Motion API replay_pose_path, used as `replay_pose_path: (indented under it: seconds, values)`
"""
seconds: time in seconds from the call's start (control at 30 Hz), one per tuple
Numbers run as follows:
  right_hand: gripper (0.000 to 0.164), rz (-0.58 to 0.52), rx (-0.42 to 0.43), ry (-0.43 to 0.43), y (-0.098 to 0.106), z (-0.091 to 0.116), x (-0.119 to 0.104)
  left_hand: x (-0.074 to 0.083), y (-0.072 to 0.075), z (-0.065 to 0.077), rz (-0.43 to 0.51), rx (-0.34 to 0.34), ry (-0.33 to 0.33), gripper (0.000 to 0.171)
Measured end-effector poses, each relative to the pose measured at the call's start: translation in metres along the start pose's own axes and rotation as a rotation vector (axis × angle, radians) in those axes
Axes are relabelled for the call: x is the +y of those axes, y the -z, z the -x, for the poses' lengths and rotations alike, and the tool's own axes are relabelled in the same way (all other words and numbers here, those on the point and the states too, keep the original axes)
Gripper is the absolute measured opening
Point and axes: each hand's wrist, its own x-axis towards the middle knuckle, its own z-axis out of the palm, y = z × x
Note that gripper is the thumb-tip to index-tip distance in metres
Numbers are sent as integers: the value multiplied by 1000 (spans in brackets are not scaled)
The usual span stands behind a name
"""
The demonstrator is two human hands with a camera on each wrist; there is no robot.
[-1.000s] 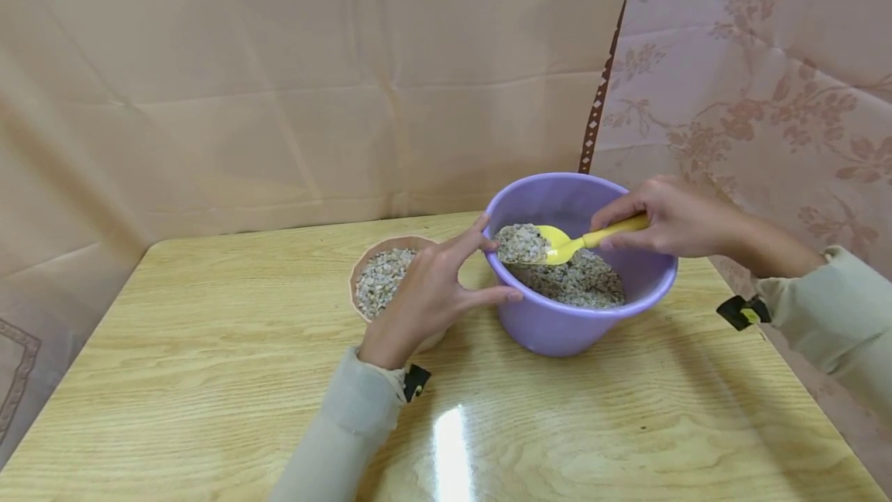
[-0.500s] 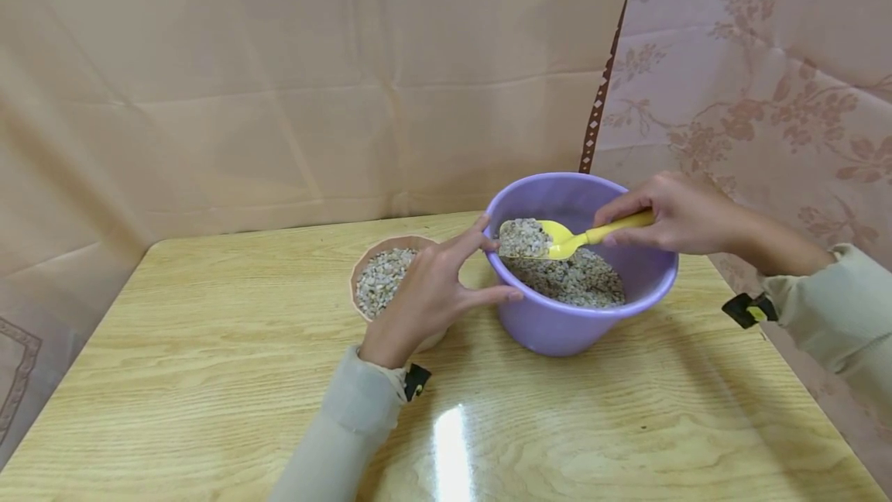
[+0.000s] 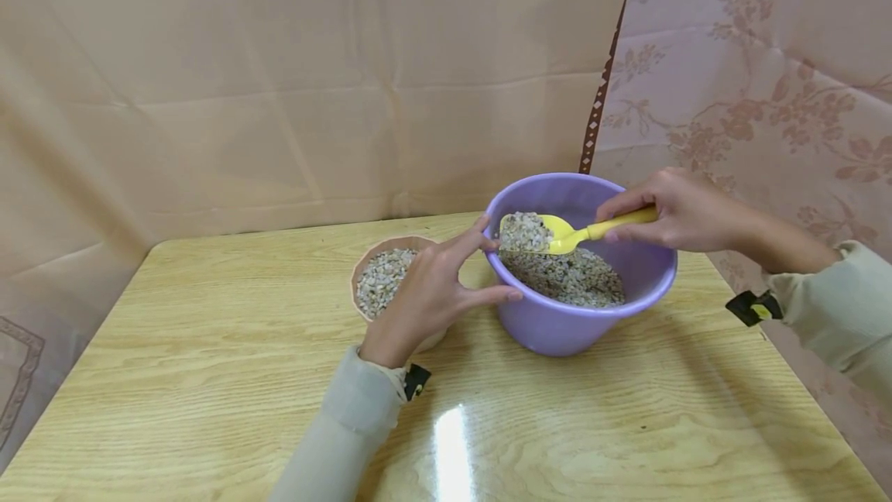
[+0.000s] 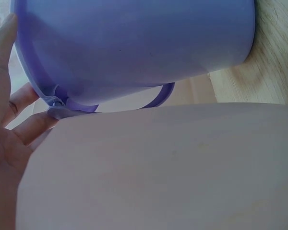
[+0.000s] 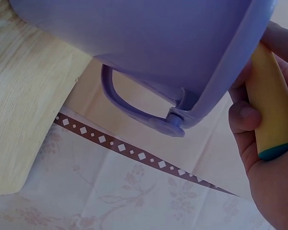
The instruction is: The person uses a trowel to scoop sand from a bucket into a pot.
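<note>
In the head view my right hand [image 3: 686, 211] grips the yellow handle of a small hand shovel [image 3: 563, 239]. A heap of pale gravel [image 3: 526, 231] lies on its blade, inside the purple bucket [image 3: 557, 331] and above the gravel there. The right wrist view shows fingers wrapped round the handle [image 5: 271, 100], which has a green end. My left hand [image 3: 435, 281] holds the bucket's left rim, with its thumb along the front outside. Behind my left wrist stands a peach-rimmed pot [image 3: 353, 289], filled with similar gravel and partly hidden by that hand.
Both containers stand on a wood-grain table [image 3: 209, 378]. A beige curtain [image 3: 279, 99] hangs behind it, and a floral cloth [image 3: 780, 99] covers the right side. The bucket's folded handle [image 5: 134, 112] hangs down its outer side.
My right hand has raised the loaded shovel slightly and shifted it a little right, still within the bucket's mouth. The left hand and both containers stay in place.
</note>
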Motion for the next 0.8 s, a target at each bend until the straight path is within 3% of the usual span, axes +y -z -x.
replay_pose_path:
  seconds: [0.1, 0.33, 0.57, 0.8]
  values:
    - [24, -21, -3, 28, 1, -1, 0, 0, 0, 0, 0, -3, 1, 84]
    - [24, 10, -7, 0, 5, 0, -2, 1, 0, 2, 8, -24, 28, 97]
    - [22, -16, -11, 5, 8, 0, -5, 2, 0, 3, -3, -23, 37, 97]
    - [23, 34, -3, 18, 14, 2, -8, 2, 0, 3, -3, -17, 27, 97]
